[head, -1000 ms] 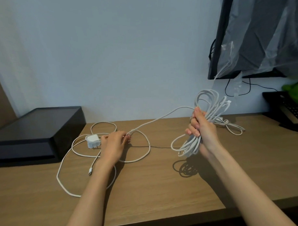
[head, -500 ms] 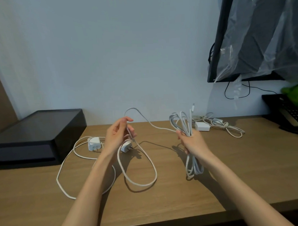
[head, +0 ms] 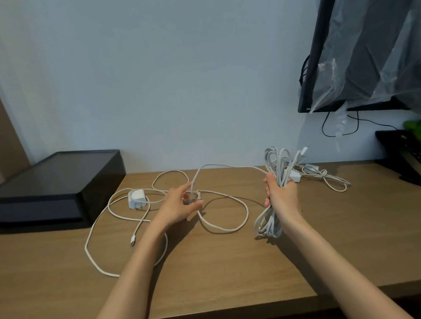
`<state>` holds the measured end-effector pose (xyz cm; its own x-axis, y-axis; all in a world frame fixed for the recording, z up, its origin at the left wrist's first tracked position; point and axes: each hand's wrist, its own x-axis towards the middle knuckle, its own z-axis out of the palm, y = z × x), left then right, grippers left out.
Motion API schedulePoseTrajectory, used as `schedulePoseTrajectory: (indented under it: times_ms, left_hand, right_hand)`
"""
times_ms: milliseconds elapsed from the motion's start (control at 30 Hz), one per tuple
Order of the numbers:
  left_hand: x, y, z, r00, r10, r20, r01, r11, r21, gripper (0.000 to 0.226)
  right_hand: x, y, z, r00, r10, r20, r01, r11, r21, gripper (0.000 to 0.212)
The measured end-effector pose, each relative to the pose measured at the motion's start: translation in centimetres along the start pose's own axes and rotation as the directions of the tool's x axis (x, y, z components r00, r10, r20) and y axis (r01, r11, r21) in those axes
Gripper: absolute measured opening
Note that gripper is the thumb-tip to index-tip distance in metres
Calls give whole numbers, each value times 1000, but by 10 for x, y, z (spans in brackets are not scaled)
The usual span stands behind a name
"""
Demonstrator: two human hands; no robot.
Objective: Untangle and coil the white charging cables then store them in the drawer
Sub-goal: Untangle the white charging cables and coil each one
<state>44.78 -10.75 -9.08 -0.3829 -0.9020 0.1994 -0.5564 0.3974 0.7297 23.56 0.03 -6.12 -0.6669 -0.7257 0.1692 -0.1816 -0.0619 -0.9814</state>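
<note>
Coiled bundle (head: 279, 166) of white charging cable is sitting clenched in the right hand (head: 281, 197), centre right of frame, loops poking above the fist and hanging below it. Loose strand (head: 229, 167) is running leftward to the left hand (head: 180, 205), whose fingertips are pinching it where it is crossing itself, low over the desk (head: 232, 266). Slack loop (head: 244, 213) is lying between the hands. Second cable (head: 97, 225) with white adapter (head: 137, 197) is sprawling centre left, passing under the left forearm. Risk, as judged: pulling hard is likely cinching the crossing into a knot, or dragging the second cable along. No drawer is showing.
</note>
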Motion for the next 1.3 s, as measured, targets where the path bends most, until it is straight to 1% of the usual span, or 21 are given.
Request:
schedulePoseTrajectory:
  times_ms: [33, 100, 167, 233, 300, 333, 400, 467, 500, 533, 567, 600, 667, 733, 867, 933, 1000, 1067, 1100, 1167, 1300]
  left_hand:
    - [-1, 0, 0, 999, -35, -32, 38, 996, 81, 67]
    - [-8, 4, 0, 995, -58, -82, 75, 973, 220, 56]
    - [-19, 12, -2, 994, -76, -74, 97, 931, 353, 33]
    - [-27, 17, -5, 991, -128, -25, 123, 858, 499, 22]
    - [-30, 16, -8, 982, -186, 17, 153, 854, 498, 22]
    - [-31, 13, -10, 977, -210, 35, 178, 896, 407, 19]
    - [-33, 8, -14, 971, -234, 41, 227, 964, 135, 20]
    - [-37, 8, -18, 967, -254, -2, 251, 957, -148, 25]
    - [-38, 9, -21, 962, -272, 7, 259, 908, -329, 26]
    - [-40, 12, -25, 958, -282, 51, 266, 811, -521, 26]
    - [-41, 15, -30, 958, -268, 105, 268, 694, -669, 26]
    - [-42, 18, -35, 959, -252, 133, 266, 627, -732, 27]
    - [-42, 24, -43, 960, -254, 117, 263, 683, -681, 31]
    - [-41, 30, -46, 962, -265, 67, 250, 752, -610, 37]
    - [-40, 42, -50, 973, -230, -23, 188, 846, -499, 48]
    - [-42, 48, -50, 982, -179, -61, 135, 890, -436, 48]
    - [-45, 53, -51, 987, -100, -122, 56, 946, -318, 45]
    - [-47, 56, -51, 985, 1, -174, -39, 975, -220, 43]
    - [-49, 59, -52, 981, 51, -189, -89, 977, -195, 44]
    - [-57, 67, -55, 969, 167, -181, -198, 965, -172, 41]
    - [-73, 87, -51, 909, 400, -120, -414, 897, -152, 39]
  right_hand:
    - [-1, -1, -1, 1000, -7, -5, 7, 1000, -6, 27]
    - [-3, -1, -3, 1000, -11, 0, 11, 1000, -21, 26]
    - [-5, -1, -4, 1000, -4, 5, 4, 999, -33, 25]
    - [-7, -1, -4, 1000, -2, 2, 2, 1000, -29, 25]
    - [-8, -2, -4, 1000, 2, -4, -2, 1000, -22, 25]
    - [-8, -3, -4, 1000, 4, -10, -5, 1000, -17, 24]
    - [-8, -5, -5, 999, 3, -34, -4, 999, -36, 23]
    - [-8, -5, -8, 994, -76, -76, 61, 981, -186, 15]
    - [-9, -5, -12, 985, -153, -73, 121, 936, -330, 11]
    - [-11, -6, -16, 971, -235, -29, 192, 853, -485, 15]
    - [-13, -7, -19, 952, -299, 56, 267, 734, -624, 21]
    - [-15, -9, -22, 930, -333, 154, 336, 606, -721, 24]
    - [-20, -13, -23, 879, -357, 315, 448, 394, -803, 22]
    - [-24, -16, -21, 827, -355, 437, 534, 249, -808, 17]
    - [-30, -13, -16, 670, -404, 623, 715, 125, -688, 9]
    - [-31, -9, -12, 581, -398, 710, 778, 16, -628, 8]
    - [-32, -7, -8, 533, -382, 755, 795, -81, -602, 17]
    - [-34, -9, -4, 512, -378, 771, 794, -136, -593, 25]
    - [-36, -9, -2, 516, -366, 774, 798, -122, -590, 21]
    - [-40, -14, 0, 564, -315, 763, 777, -109, -620, 10]
    - [-43, -17, 6, 622, -273, 734, 725, -153, -672, 17]
